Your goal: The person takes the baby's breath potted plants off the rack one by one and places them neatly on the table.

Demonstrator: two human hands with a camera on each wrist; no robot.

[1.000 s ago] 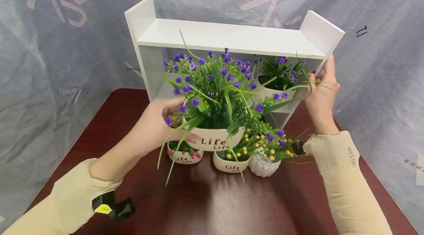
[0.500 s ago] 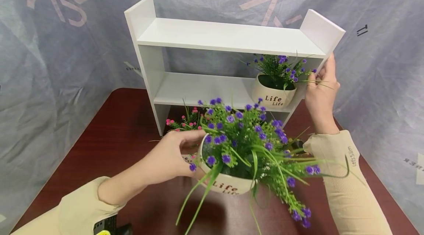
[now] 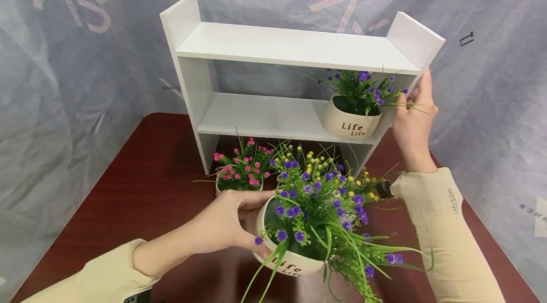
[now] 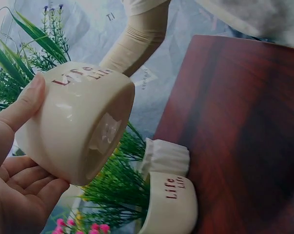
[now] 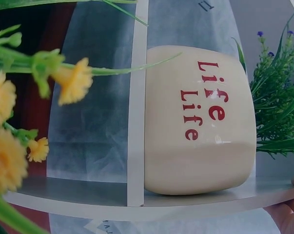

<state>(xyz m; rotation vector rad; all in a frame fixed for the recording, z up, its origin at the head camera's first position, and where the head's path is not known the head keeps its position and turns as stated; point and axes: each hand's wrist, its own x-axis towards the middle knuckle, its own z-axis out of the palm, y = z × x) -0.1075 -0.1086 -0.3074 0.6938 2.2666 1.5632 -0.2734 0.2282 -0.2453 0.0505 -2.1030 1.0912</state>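
My left hand [image 3: 226,224] grips a cream flowerpot [image 3: 295,262] lettered "Life" and planted with purple flowers. In the head view it hangs over the near side of the table, tilted towards me. The left wrist view shows the pot's underside [image 4: 105,136], with thumb on one side and fingers beneath the other. My right hand [image 3: 414,122] holds the right side panel of a white shelf unit [image 3: 290,44]. A second purple-flowered pot [image 3: 352,120] stands on the middle shelf beside that panel, upright; its "Life" lettering [image 5: 210,92] fills the right wrist view.
A pink-flowered pot [image 3: 239,182] stands at the shelf's lower left. Yellow flowers [image 3: 314,163] rise behind the held pot. In the left wrist view, another "Life" pot [image 4: 173,202] and a white fluted pot [image 4: 166,158] stand on the dark red table [image 3: 141,189].
My left hand has brought the purple-flowered pot down and towards me, away from the shelf front, tilting it. The pink flowers and middle shelf now show. My right hand has stayed at the panel.
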